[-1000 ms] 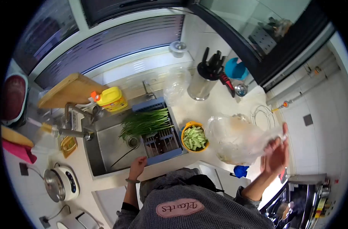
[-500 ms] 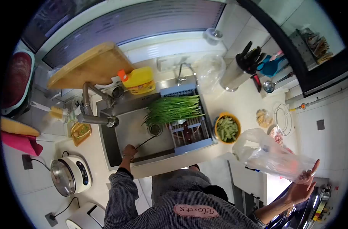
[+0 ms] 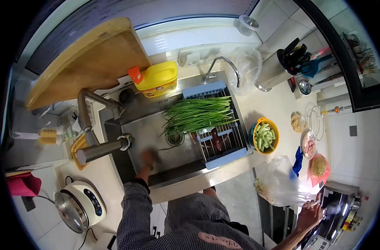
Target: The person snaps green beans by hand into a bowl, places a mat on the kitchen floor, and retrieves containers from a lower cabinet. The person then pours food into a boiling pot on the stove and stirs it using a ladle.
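Observation:
In the head view my left hand (image 3: 148,158) is low inside the steel sink (image 3: 140,133), smeared by motion, near a thin dark strand (image 3: 169,148) by the drain. My right hand (image 3: 310,215) grips the end of a clear plastic bag (image 3: 277,183), which hangs past the counter's front edge with something pale green at its far end. Long green stalks (image 3: 202,113) lie across the sink and the blue-ended rack (image 3: 226,158). Beside the rack, a yellow-rimmed basket (image 3: 265,136) holds cut pale green pieces.
A faucet (image 3: 102,150) reaches over the sink's left side. Behind stand a cutting board (image 3: 94,62), a yellow jug (image 3: 158,79) and a knife holder (image 3: 275,71). A plate of pinkish food (image 3: 309,145) and a red bag (image 3: 319,168) sit at right, near the stove. An electric pot (image 3: 79,206) is at left.
The view has shifted. My left hand has moved from the sink's front edge down into the basin. My right hand still holds the bag, now hanging lower, off the counter.

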`<state>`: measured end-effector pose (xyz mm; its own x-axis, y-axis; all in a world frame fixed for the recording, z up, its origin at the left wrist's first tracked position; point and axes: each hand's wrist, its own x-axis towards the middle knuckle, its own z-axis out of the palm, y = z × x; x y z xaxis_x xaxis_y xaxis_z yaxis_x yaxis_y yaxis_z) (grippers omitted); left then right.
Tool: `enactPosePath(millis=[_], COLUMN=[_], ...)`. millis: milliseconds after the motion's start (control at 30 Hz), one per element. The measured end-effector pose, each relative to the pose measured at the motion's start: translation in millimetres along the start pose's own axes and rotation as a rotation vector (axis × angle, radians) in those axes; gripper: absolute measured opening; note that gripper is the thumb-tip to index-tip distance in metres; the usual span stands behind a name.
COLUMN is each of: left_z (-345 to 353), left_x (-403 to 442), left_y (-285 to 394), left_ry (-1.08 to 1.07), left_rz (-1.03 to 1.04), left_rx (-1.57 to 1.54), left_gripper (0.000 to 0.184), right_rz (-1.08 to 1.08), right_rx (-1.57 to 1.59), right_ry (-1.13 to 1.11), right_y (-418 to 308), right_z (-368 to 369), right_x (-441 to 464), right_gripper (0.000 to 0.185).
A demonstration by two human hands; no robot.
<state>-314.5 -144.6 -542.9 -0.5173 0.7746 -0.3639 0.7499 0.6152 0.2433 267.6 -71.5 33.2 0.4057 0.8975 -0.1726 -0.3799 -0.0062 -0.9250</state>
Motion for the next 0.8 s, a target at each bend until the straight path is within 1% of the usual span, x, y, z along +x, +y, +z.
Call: enactPosePath(millis=[33,67,100,133,167,200,233,300,333,400,433,467,500,533,567,600,633,700,733,767,800], left_z=[-14.7,-49.5,-78.8,-93.8,-105.6,-108.7,-85.6,-36.2,-20.4,2.7,3.0,2.2,-5.1,-24.0,-54.5,-69.9,-67.9,-54.6,-29.3,6.0,25.1], left_x=[6.8,15.1,18.5,23.5,27.3,29.7,38.1,53.0,53.3,47.7,38.3,25.1,11.3,-6.8,-27.0,-36.2,-36.4,-39.6,-35.0,-24.1,-17.1], left_y=[6.9,20.4,34.2,45.1,54.2,58.5,55.2,57.7,61.2,82.7,95.3,105.8,118.1,135.2,155.8,165.3,163.9,161.1,154.3,144.6,139.8], left_ry=[-0.003,0.076,0.152,0.154,0.269,0.381,0.375,0.215,0.21,0.29,0.287,0.217,0.145,0.14,0.111,0.084,0.086,-0.13,-0.13,-0.19,-0.251], left_rz=[0.0,0.066,0.132,0.134,0.269,0.403,0.407,0.172,0.173,0.45,0.451,0.467,0.482,0.479,0.417,0.35,0.35,0.647,0.646,0.872,1.096], left_rx=[-0.002,-0.023,-0.042,-0.045,-0.077,-0.108,-0.109,-0.534,-0.535,-0.019,-0.022,0.06,0.144,0.144,-0.134,-0.411,-0.41,-0.318,-0.319,-0.228,-0.13], left_gripper=[0.022,0.02,0.019,0.019,0.016,0.014,0.014,0.016,0.016,0.025,0.025,0.033,0.043,0.043,0.05,0.058,0.058,0.066,0.066,0.063,0.06], right_rz=[0.01,0.007,0.01,0.009,0.017,0.016,0.026,0.037,0.052,0.063,0.068,0.076,0.087,0.091,0.092,0.091,0.097,0.106,0.116,0.105,0.103], right_rx=[-0.029,-0.029,-0.04,-0.049,-0.069,-0.071,-0.079,-0.091,-0.078,-0.066,-0.044,-0.023,-0.015,-0.019,-0.008,0.005,0.02,0.013,0.004,-0.001,-0.001], right_ry=[-0.05,-0.053,0.008,0.069,0.019,0.023,0.061,0.102,0.078,0.055,0.053,0.049,-0.012,-0.01,0.037,0.084,-0.059,-0.028,0.002,0.007,0.005], right_y=[2.1,5.9,9.0,12.4,14.7,17.4,20.1,25.5,28.4,32.4,35.0,35.7,36.2,37.6,40.5,43.2,45.1,48.4,49.3,50.4,50.6], right_z=[-13.1,-12.1,-9.7,-8.9,-18.3,-18.4,-18.4,-21.2,-25.9,-25.8,-22.1,-18.5,-19.0,-17.6,-14.6,-14.2,-13.8,-12.4,-11.3,-11.1,-11.4], right_x=[1.4,0.9,-0.9,-1.5,-0.6,-0.5,-1.4,-1.0,0.2,0.8,0.2,-0.1,0.2,0.3,1.0,2.4,2.8,5.6,7.0,7.2,7.4], right_gripper=[0.055,0.055,0.054,0.053,0.052,0.052,0.052,0.052,0.052,0.052,0.052,0.052,0.051,0.051,0.051,0.051,0.05,0.05,0.05,0.05,0.05])
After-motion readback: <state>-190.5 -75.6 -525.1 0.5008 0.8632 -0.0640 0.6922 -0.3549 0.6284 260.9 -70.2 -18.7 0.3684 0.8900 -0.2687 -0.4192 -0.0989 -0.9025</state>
